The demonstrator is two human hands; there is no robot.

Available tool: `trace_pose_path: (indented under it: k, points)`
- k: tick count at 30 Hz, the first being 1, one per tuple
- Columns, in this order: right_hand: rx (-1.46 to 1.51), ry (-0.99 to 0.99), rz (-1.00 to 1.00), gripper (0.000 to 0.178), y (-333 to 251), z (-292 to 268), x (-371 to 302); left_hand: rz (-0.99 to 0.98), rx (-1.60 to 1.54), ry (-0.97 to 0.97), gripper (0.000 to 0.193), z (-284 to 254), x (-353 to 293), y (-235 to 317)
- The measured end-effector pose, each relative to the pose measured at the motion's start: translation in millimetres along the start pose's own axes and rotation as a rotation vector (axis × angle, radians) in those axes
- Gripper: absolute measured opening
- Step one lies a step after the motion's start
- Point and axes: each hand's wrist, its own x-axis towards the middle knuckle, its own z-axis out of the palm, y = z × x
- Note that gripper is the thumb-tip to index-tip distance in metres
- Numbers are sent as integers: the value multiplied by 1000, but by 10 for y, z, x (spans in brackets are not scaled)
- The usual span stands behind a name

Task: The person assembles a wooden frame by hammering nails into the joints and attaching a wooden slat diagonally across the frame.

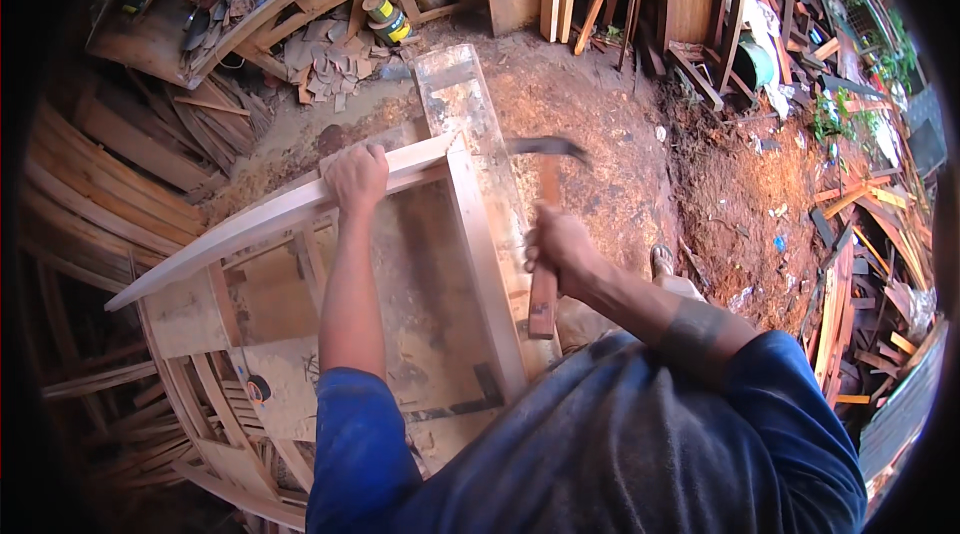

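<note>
My right hand (563,249) is wrapped round the wooden handle of a claw hammer (543,309). Its dark metal head is at the far end, close to the corner of a pale wooden frame (480,269). Whether the head touches the frame I cannot tell. On the frame's long far rail, left of that corner, my left hand (357,177) is closed over the wood with the fingers curled down behind it. Beneath the frame lies a worn workbench (455,99), whose plank end juts out past the corner.
A tape measure (258,390) lies on the bench at left. Curved boards (110,179) are stacked along the left side. Paint cans (388,19) stand by a shelf at the back. Scrap wood (840,264) litters the reddish ground at right. My sandalled foot (662,259) is near the bench.
</note>
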Motion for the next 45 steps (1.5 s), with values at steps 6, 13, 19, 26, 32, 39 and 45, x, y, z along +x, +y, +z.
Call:
trace_pose_path:
  k: [6,13,19,26,32,39,45]
  points:
    - [207,21,-168,23,-353,-848,140,-68,-45,-166,48,-128,-22,-52]
    - [162,169,-210,34,125,-774,407,-27,-45,-64,48,-43,42,65]
    - [47,-137,-96,27,-333,-253,-7,-31,-7,-66,45,-10,-78,-126]
    - [326,203,-200,21,7,-445,32,-16,-21,-44,45,-39,7,35]
    - [-30,-113,-70,31,-130,-600,326,-49,-20,-142,47,-63,13,-104]
    - [168,157,-89,36,117,-597,96,-70,5,-156,48,-97,-18,65]
    - [-56,-168,-15,35,-261,-583,216,-33,16,-163,48,-137,-103,143]
